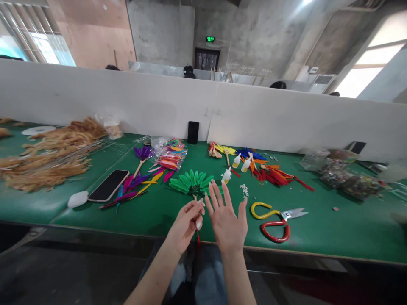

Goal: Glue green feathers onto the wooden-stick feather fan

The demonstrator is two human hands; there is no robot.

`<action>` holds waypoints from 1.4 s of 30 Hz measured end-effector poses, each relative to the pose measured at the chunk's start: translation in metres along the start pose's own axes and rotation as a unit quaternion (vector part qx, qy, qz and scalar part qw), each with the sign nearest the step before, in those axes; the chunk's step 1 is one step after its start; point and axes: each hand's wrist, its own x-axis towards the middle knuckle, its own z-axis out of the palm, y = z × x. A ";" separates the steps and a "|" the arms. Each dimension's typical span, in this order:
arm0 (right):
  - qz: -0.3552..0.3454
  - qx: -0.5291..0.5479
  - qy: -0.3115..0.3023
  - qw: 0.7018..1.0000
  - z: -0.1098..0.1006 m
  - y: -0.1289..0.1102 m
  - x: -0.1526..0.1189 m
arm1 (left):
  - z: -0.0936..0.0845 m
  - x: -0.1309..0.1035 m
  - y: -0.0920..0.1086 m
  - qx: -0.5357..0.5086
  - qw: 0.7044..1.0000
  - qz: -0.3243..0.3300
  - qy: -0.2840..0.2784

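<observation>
My left hand (187, 224) is closed, with thumb and fingers pinched at the short wooden handle of a green feather fan (193, 182). The fan's feathers spread out just beyond the fingertips. A red cord or tassel (198, 239) hangs below that hand; its upper end is hidden by the fingers. Beside it, my right hand (228, 220) is open and palm up, fingers stretched apart and holding nothing. Its fingertips overlap the fan's right side in view; I cannot tell whether they touch. Small white beads (244, 190) lie beyond the right thumb.
Scissors (284, 214) with yellow and red handles lie at right. Small glue bottles (227, 175) stand ahead, near red feathers (276, 174). Left are a phone (108, 185), a white case (78, 199), purple feathers (135, 180) and brown feathers (63, 148). A white partition (159, 101) runs behind.
</observation>
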 end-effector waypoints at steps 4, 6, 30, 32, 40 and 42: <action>-0.001 -0.003 0.002 1.000 -0.001 -0.001 0.000 | 0.000 0.002 0.001 -0.007 1.000 -0.002 -0.007; -0.002 -0.008 0.006 1.000 -0.002 -0.001 0.000 | 0.000 0.003 0.002 -0.005 1.000 -0.002 -0.003; -0.004 -0.034 0.046 0.998 -0.010 -0.005 -0.007 | -0.002 0.002 0.001 0.039 0.999 -0.004 0.001; 0.001 -0.032 0.045 0.998 -0.011 -0.005 -0.007 | -0.003 0.002 0.001 0.046 0.999 -0.007 0.001; 0.002 -0.024 0.033 0.999 -0.011 -0.004 -0.008 | -0.004 0.003 0.001 0.051 0.999 0.008 0.006; 0.004 -0.024 0.034 0.999 -0.011 -0.003 -0.008 | -0.005 0.002 0.001 0.062 0.998 0.008 0.011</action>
